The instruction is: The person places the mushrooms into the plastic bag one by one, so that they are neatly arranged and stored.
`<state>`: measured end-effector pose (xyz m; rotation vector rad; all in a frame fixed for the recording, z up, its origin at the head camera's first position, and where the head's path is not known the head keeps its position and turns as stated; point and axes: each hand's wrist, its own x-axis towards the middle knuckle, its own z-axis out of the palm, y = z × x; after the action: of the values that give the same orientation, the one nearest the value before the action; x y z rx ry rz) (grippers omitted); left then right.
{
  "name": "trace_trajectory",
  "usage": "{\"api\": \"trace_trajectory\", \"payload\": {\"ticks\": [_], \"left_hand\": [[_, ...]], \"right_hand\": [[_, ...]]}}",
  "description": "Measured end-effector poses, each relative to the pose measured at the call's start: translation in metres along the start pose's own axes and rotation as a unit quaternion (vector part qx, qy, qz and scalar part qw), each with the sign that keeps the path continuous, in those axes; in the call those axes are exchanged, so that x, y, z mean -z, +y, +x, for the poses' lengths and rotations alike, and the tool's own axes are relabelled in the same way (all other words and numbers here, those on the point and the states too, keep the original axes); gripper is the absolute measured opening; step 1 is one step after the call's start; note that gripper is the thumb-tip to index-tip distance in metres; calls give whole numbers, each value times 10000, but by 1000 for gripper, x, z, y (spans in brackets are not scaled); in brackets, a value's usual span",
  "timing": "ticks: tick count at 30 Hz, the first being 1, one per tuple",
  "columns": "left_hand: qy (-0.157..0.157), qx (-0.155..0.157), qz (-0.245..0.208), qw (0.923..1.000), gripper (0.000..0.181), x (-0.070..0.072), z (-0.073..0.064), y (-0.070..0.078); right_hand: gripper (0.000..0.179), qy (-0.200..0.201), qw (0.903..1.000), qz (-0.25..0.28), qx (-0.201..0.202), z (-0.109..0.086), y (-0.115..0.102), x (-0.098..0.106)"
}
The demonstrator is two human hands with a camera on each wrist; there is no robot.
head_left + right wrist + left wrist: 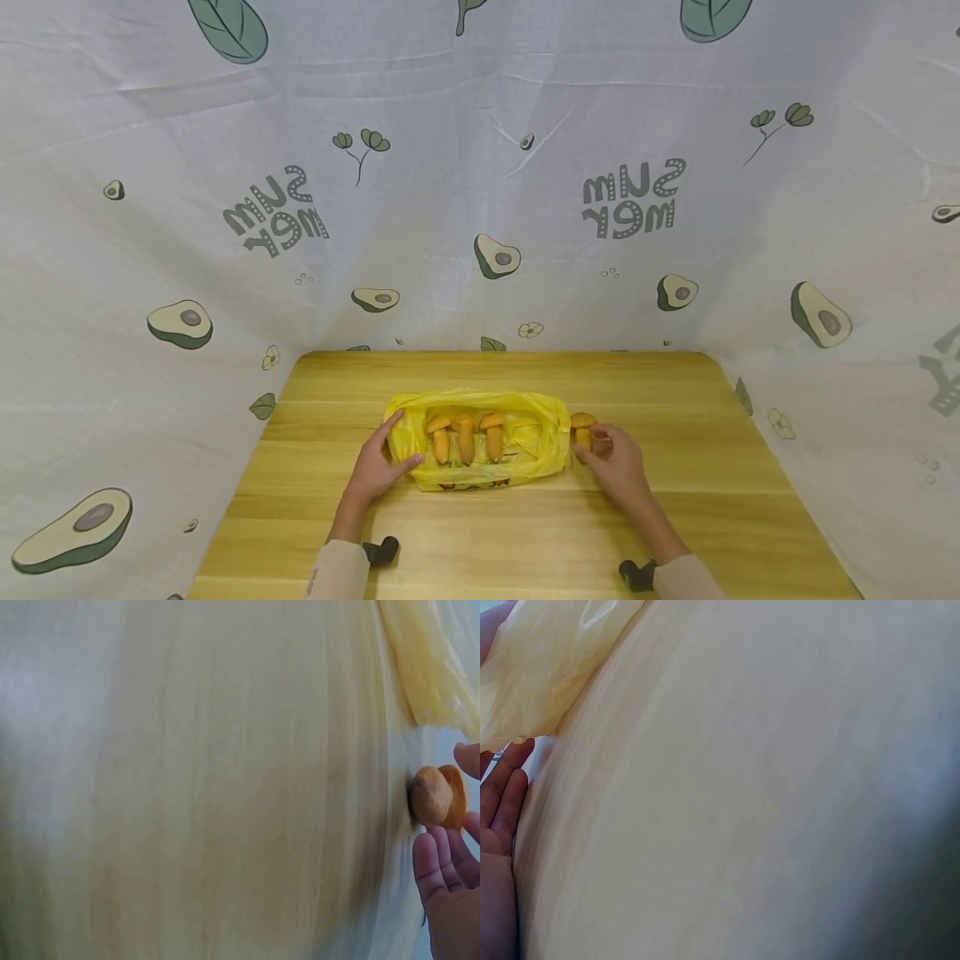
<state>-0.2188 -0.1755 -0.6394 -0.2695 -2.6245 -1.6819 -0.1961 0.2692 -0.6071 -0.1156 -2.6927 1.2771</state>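
A yellow plastic bag (551,467) lies spread wide on the table, its mouth facing up. Inside, side by side in its left half, are three orange-brown mushrooms (466,442) with caps toward the back. My left hand (375,467) holds the bag's left end, thumb at the front rim and index finger at the back. Just outside the right end, my right hand (621,468) has its thumb and fingers around another mushroom (582,421). In the right wrist view, that mushroom (431,796) shows its rounded stem end, low by the tabletop.
A wooden table (480,542) carries everything. White cloth (420,217) printed with avocados and leaves hangs behind and at both sides. Black wrist mounts (382,551) sit near the cuffs of both light sleeves (339,571).
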Motion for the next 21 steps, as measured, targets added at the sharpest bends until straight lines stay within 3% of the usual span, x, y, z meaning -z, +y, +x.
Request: {"api": "trace_trajectory", "payload": {"ticks": [7,21], "left_hand": [[-27,-34,-28,10000,90,1,0,1],[34,-183,-154,9997,82,1,0,0]], "right_hand": [[49,-167,9997,-41,-163,4,6,-3],[50,-107,9992,-379,-78,10,3,-11]]}}
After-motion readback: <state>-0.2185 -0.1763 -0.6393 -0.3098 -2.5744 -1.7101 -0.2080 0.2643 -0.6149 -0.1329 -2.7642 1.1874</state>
